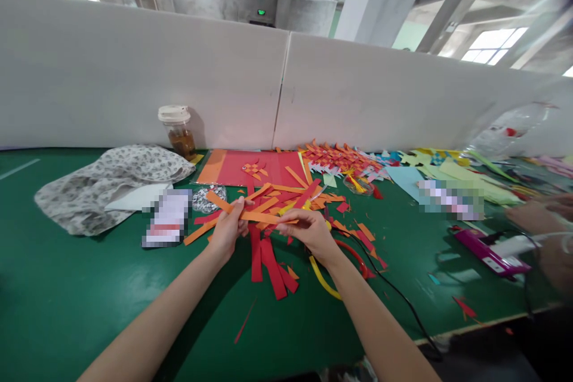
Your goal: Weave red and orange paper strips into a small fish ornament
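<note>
My left hand pinches an orange paper strip between thumb and fingers. The strip runs across to the right, where the fingertips of my right hand close on its other end. An orange piece sticks out to the left past my left thumb; whether it is the same strip, I cannot tell. Under and behind both hands lies a loose heap of red and orange strips, with red strips spread toward me. Yellow-handled scissors lie partly hidden beneath my right hand and forearm.
A folded paper fish rests on red sheets. Several more fish are piled behind. To the left are a phone, a patterned cloth and a lidded cup. At right, another person's hand is near a purple glue gun.
</note>
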`<control>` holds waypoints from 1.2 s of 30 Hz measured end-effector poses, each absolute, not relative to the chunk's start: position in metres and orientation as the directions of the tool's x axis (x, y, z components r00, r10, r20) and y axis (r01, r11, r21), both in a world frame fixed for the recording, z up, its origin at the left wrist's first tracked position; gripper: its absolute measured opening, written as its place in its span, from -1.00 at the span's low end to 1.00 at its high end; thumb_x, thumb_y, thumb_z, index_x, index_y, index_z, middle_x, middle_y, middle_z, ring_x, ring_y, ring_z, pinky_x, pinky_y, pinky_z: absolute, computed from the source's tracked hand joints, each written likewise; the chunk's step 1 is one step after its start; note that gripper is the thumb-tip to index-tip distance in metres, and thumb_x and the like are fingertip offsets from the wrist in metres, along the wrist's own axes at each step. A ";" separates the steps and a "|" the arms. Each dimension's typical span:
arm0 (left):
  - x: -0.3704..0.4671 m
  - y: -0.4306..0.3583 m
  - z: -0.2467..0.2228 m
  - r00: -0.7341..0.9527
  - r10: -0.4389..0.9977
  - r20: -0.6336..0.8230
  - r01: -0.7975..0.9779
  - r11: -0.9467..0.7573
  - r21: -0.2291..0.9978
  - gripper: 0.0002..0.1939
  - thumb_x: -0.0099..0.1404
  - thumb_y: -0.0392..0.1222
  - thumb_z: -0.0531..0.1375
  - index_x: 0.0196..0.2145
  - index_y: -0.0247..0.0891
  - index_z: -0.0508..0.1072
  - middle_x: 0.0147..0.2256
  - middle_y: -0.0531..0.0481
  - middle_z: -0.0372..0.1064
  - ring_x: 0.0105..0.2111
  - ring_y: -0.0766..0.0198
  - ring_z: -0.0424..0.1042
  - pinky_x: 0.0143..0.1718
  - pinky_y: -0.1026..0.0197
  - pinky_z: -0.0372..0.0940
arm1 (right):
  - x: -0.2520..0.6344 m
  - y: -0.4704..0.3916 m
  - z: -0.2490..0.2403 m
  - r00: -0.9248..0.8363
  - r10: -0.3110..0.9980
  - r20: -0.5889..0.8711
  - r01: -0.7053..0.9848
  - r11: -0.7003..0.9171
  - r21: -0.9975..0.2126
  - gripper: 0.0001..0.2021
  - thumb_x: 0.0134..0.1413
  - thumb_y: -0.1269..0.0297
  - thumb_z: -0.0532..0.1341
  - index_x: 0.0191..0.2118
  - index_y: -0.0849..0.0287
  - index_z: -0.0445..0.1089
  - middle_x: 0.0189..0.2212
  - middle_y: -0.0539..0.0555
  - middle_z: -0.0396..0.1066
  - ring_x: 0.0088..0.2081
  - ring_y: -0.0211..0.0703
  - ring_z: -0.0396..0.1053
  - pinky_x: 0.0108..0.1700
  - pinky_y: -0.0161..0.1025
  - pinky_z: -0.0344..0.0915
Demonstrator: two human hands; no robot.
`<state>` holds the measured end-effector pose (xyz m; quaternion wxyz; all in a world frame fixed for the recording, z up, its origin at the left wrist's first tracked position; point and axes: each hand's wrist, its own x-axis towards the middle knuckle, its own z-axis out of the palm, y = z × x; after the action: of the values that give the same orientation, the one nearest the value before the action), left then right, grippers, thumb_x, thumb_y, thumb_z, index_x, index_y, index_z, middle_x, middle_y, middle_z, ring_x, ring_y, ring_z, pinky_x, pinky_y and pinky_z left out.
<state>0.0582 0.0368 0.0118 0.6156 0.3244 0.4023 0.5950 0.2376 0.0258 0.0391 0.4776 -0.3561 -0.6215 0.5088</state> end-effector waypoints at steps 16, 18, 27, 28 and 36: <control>0.058 0.037 0.010 -0.166 0.986 0.025 -0.344 -0.082 0.935 -0.61 -0.11 -0.21 0.39 -0.25 -0.27 0.48 -0.47 0.08 0.40 -0.43 0.36 0.39 -0.41 0.37 0.27 | 0.239 0.027 0.039 -0.302 0.912 0.279 0.104 0.323 -0.941 -0.79 -0.07 0.08 0.28 -0.45 0.12 0.51 -0.50 0.00 0.34 -0.39 -0.25 0.31 -0.33 -0.29 0.25; 0.065 0.032 0.010 -0.042 0.997 0.067 -0.274 -0.076 0.959 -0.65 -0.08 -0.19 0.37 -0.27 -0.28 0.49 -0.47 0.04 0.43 -0.43 0.34 0.40 -0.38 0.34 0.26 | 0.237 0.028 0.037 -0.288 0.906 0.311 0.152 0.363 -0.919 -0.78 -0.10 0.08 0.30 -0.43 0.12 0.51 -0.46 0.00 0.32 -0.39 -0.26 0.29 -0.35 -0.29 0.24; 0.077 0.017 0.012 0.230 0.973 0.032 -0.221 0.021 0.975 -0.74 0.10 -0.02 0.24 -0.39 -0.28 0.54 -0.47 0.02 0.45 -0.45 0.33 0.38 -0.41 0.34 0.26 | 0.235 0.032 0.033 -0.158 0.943 0.292 0.222 0.322 -0.920 -0.74 -0.16 0.09 0.32 -0.54 0.18 0.36 -0.54 -0.03 0.31 -0.49 -0.29 0.24 -0.44 -0.31 0.18; 0.077 0.016 0.012 0.240 0.970 0.029 -0.229 0.028 0.973 -0.75 0.07 -0.04 0.27 -0.36 -0.27 0.54 -0.44 0.01 0.47 -0.40 0.30 0.40 -0.36 0.32 0.28 | 0.235 0.031 0.033 -0.146 0.953 0.267 0.203 0.293 -0.934 -0.73 -0.17 0.09 0.33 -0.54 0.18 0.35 -0.56 -0.04 0.31 -0.51 -0.29 0.24 -0.45 -0.32 0.19; 0.085 0.016 0.002 0.280 0.959 0.041 -0.344 0.061 0.937 -0.65 -0.06 -0.28 0.35 -0.24 -0.24 0.49 -0.42 0.02 0.50 -0.36 0.26 0.49 -0.21 0.23 0.33 | 0.234 0.036 0.024 -0.070 0.957 0.282 0.177 0.290 -0.941 -0.68 -0.24 0.11 0.37 -0.35 0.15 0.34 -0.46 0.00 0.38 -0.43 -0.24 0.34 -0.43 -0.32 0.29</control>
<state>0.0854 0.0158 0.0024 0.6497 0.4669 0.3291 0.5015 0.2341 0.0358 0.0239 0.5078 -0.4554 -0.6223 0.3841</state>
